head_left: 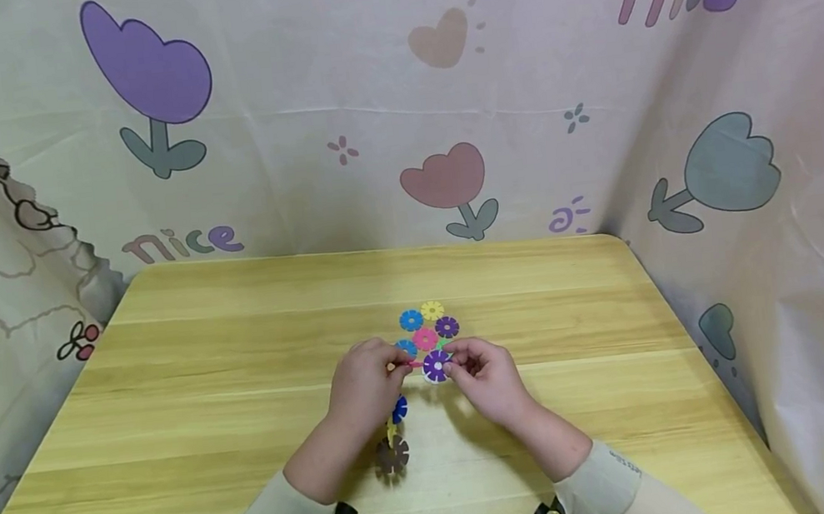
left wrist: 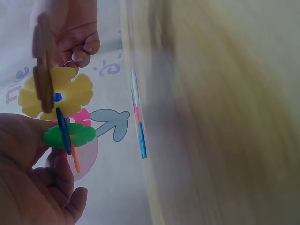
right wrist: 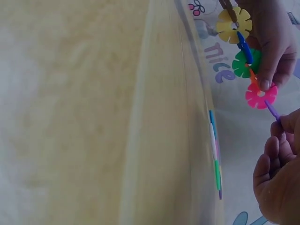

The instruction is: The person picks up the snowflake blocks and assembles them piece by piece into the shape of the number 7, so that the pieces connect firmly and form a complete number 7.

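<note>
My left hand (head_left: 367, 386) pinches a pink notched plastic disc (right wrist: 255, 99) at the end of a linked chain. From there the chain runs through an orange disc (right wrist: 253, 77), a green disc (right wrist: 240, 65), a blue disc (right wrist: 244, 48) and a yellow disc (right wrist: 225, 29) to a brown disc (head_left: 394, 456), hanging over the near table. Between thumb and fingertips my right hand (head_left: 493, 381) holds a purple disc (head_left: 434, 365). Its edge meets the pink disc's rim in the right wrist view, the two standing at an angle.
Just beyond my hands, a flat cluster of discs lies on the wooden table (head_left: 243, 375), including a yellow disc (head_left: 432, 310), a blue disc (head_left: 411, 320) and a purple disc (head_left: 447, 327). A printed curtain (head_left: 302, 67) hangs behind the table and at both sides.
</note>
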{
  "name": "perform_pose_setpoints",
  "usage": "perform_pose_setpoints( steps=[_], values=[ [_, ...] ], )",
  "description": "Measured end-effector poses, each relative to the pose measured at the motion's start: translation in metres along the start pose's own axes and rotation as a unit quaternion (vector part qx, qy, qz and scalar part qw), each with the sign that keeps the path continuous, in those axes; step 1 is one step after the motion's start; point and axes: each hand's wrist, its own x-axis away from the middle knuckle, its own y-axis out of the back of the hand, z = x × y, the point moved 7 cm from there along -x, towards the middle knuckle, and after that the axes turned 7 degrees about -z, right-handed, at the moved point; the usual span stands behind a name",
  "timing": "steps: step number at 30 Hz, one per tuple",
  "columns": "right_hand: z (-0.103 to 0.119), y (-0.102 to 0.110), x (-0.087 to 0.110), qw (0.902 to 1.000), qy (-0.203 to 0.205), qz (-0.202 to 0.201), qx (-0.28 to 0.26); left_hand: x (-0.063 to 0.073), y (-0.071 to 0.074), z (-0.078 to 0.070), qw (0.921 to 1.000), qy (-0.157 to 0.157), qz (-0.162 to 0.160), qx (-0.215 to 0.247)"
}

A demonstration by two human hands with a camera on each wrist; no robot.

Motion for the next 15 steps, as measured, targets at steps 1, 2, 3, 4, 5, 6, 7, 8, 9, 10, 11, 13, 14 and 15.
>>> perform_pose_setpoints(
  steps=[1, 2, 3, 4, 5, 6, 7, 8, 9, 10, 11, 13, 14, 15],
  values=[
    [0.0, -0.0002, 0.0001, 1.0, -0.001, 0.0, 0.0, 0.0, -0.0002, 0.0001, 1.0, 0.0, 0.001, 0.001],
    [-0.0001, -0.0005, 0.0, 1.0, -0.002, 0.0, 0.0, 0.0, -0.0003, 0.0002, 1.0, 0.0, 0.001, 0.002],
    [-0.0006, -0.0006, 0.0, 1.0, -0.002, 0.0, -0.001, 0.0, -0.0002, 0.0002, 1.0, 0.002, 0.001, 0.003],
    [-0.0009, -0.0007, -0.0001, 1.0, -0.004, 0.0, 0.0, 0.0, 0.0, 0.0, 1.0, 0.003, 0.001, 0.005],
    [-0.0012, -0.0007, -0.0002, 1.0, -0.005, 0.0, -0.001, 0.0002, 0.0001, -0.0001, 1.0, 0.002, 0.001, 0.005],
    [-0.0018, -0.0009, -0.0004, 1.0, -0.006, 0.0, -0.001, 0.0003, 0.0001, -0.0002, 1.0, 0.002, 0.001, 0.006],
    [-0.0027, -0.001, -0.0005, 1.0, -0.008, 0.001, -0.002, 0.0005, 0.0004, -0.0005, 1.0, 0.003, 0.001, 0.007],
    [-0.0036, -0.0009, -0.0006, 0.9999, -0.01, 0.001, -0.004, 0.0005, 0.0005, -0.0005, 1.0, 0.003, 0.001, 0.007],
    [-0.0046, -0.0009, -0.0007, 0.9999, -0.012, 0.002, -0.005, 0.0005, 0.0007, -0.0009, 1.0, 0.003, 0.001, 0.008],
    [-0.0052, -0.0009, -0.0008, 0.9999, -0.015, 0.003, -0.006, 0.0005, 0.0006, -0.001, 1.0, 0.003, 0.001, 0.009],
    [-0.0062, -0.001, -0.0009, 0.9998, -0.017, 0.004, -0.007, 0.0005, 0.0004, -0.0012, 1.0, 0.002, 0.002, 0.01],
    [-0.0068, -0.0012, -0.0009, 0.9997, -0.021, 0.007, -0.008, 0.0006, -0.0003, -0.0015, 0.9999, 0.003, 0.006, 0.013],
    [-0.0069, -0.0012, -0.001, 0.9997, -0.023, 0.008, -0.008, 0.0005, -0.0004, -0.0022, 0.9999, 0.002, 0.007, 0.013],
    [-0.0071, -0.0015, -0.0011, 0.9996, -0.025, 0.009, -0.008, 0.0005, -0.0005, -0.0029, 0.9999, 0.001, 0.008, 0.014]
  ],
)
